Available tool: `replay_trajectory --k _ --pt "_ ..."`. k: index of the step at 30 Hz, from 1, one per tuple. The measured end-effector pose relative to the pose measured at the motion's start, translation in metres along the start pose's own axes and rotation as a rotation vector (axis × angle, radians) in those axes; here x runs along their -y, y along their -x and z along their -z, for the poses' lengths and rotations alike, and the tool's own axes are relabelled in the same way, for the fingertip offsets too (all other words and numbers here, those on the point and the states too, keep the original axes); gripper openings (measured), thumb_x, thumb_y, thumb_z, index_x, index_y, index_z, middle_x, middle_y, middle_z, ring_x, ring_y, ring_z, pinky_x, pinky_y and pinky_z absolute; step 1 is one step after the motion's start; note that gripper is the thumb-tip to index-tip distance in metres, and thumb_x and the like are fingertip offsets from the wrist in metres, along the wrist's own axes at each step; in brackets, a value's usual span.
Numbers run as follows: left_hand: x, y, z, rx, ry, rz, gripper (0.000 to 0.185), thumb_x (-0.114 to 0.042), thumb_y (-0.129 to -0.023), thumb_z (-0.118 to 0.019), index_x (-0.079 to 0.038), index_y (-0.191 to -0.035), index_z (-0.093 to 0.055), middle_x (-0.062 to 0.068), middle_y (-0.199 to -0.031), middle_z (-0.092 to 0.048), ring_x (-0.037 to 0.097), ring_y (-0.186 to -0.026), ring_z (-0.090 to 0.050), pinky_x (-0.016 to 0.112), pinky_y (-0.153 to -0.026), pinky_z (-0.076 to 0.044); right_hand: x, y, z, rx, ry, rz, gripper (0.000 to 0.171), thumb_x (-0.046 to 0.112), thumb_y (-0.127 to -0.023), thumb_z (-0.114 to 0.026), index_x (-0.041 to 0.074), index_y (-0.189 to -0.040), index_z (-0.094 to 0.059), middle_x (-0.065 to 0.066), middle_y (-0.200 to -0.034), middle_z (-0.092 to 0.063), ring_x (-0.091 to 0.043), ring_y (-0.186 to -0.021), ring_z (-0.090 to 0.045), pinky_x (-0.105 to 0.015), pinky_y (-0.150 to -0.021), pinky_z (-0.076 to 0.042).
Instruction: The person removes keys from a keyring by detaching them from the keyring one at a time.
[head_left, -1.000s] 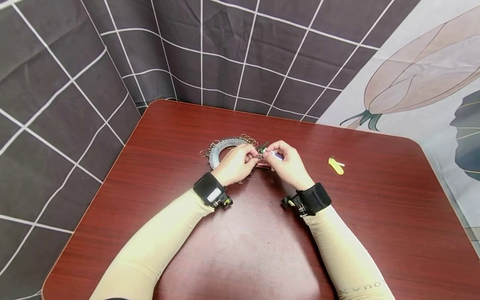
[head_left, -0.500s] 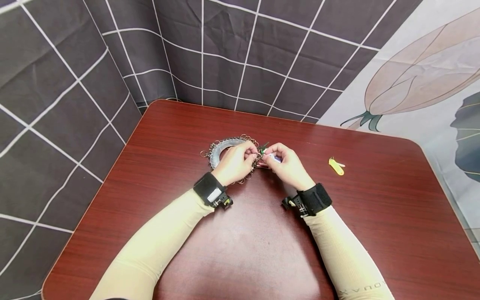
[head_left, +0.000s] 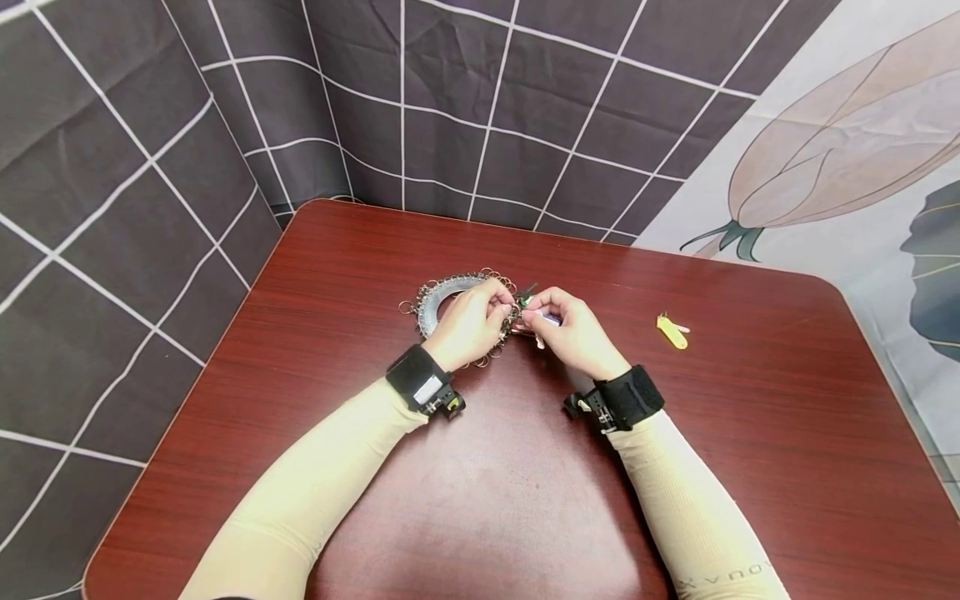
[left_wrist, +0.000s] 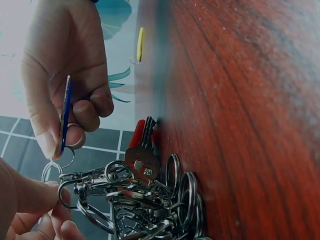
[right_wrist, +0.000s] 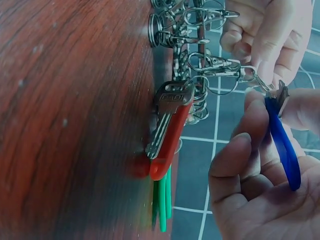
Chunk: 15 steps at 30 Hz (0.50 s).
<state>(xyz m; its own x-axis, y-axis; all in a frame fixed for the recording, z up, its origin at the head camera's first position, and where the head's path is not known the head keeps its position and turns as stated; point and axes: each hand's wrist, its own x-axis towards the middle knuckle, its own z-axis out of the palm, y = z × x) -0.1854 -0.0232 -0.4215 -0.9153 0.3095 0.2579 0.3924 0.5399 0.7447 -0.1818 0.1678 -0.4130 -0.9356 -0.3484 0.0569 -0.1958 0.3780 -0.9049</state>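
Note:
In the head view my left hand (head_left: 472,321) overlaps a large grey ring holder (head_left: 429,315) edged with many small clips and rings. Its thumb and fingers pinch a metal split ring (left_wrist: 50,172), which hangs by a clip (right_wrist: 220,65) of the holder. Facing it, my right hand (head_left: 573,329) pinches a blue key tag (right_wrist: 284,145) and the key (right_wrist: 282,95) with it, close to that split ring. A red key tag (right_wrist: 172,142) with its key (right_wrist: 169,105) and green tags (right_wrist: 162,200) hang from the holder, low by the tabletop.
A yellow key tag (head_left: 671,332) lies apart on the right of the reddish-brown table (head_left: 480,483). Behind the table hangs a dark gridded curtain (head_left: 442,83). Each wrist carries a black camera strap (head_left: 633,396).
My fingertips have shifted slightly at the split ring, and the gap between the hands is a little wider. The blue tag has tilted lower in the right hand. The yellow tag has not moved.

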Motion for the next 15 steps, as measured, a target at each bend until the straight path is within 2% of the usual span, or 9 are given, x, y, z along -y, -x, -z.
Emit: replay_trajectory --k 5,8,12,15 --pt "-0.001 0.000 0.001 0.016 -0.003 -0.001 0.005 -0.010 -0.094 -0.058 -0.012 -0.098 -0.061 -0.002 -0.079 -0.058 0.011 -0.067 -0.053 0.028 -0.062 -0.044 0.024 0.006 0.000 -0.036 0.050 0.021 0.011 0.000 -0.092 -0.060 -0.007 -0.100 -0.058 -0.016 -0.076 -0.063 -0.016 -0.059 -0.054 -0.019 -0.053 -0.043" --pt "-0.002 0.001 0.002 0.038 0.002 -0.002 0.005 -0.010 -0.094 -0.059 -0.012 -0.098 -0.061 -0.001 -0.074 -0.055 0.011 -0.063 -0.052 0.028 -0.059 -0.042 0.029 0.008 0.000 -0.051 0.047 0.023 0.012 0.000 -0.092 -0.061 -0.008 -0.100 -0.058 -0.017 -0.078 -0.064 -0.013 -0.061 -0.056 -0.019 -0.054 -0.044" --pt "-0.002 0.000 0.001 0.052 -0.009 -0.005 0.005 -0.010 -0.094 -0.059 -0.012 -0.098 -0.061 0.000 -0.076 -0.056 0.012 -0.066 -0.053 0.027 -0.061 -0.043 0.011 0.003 0.001 -0.059 0.034 0.009 0.016 0.006 -0.092 -0.063 -0.005 -0.104 -0.060 -0.024 -0.085 -0.065 -0.018 -0.063 -0.058 -0.019 -0.054 -0.044" --pt "-0.002 0.000 0.001 0.033 -0.026 -0.009 0.005 -0.009 -0.095 -0.057 -0.010 -0.099 -0.061 0.001 -0.085 -0.058 0.013 -0.073 -0.054 0.028 -0.066 -0.044 -0.004 -0.001 0.001 -0.045 0.079 0.013 0.018 0.012 -0.092 -0.066 0.000 -0.105 -0.064 -0.018 -0.082 -0.064 -0.022 -0.061 -0.056 -0.021 -0.053 -0.043"
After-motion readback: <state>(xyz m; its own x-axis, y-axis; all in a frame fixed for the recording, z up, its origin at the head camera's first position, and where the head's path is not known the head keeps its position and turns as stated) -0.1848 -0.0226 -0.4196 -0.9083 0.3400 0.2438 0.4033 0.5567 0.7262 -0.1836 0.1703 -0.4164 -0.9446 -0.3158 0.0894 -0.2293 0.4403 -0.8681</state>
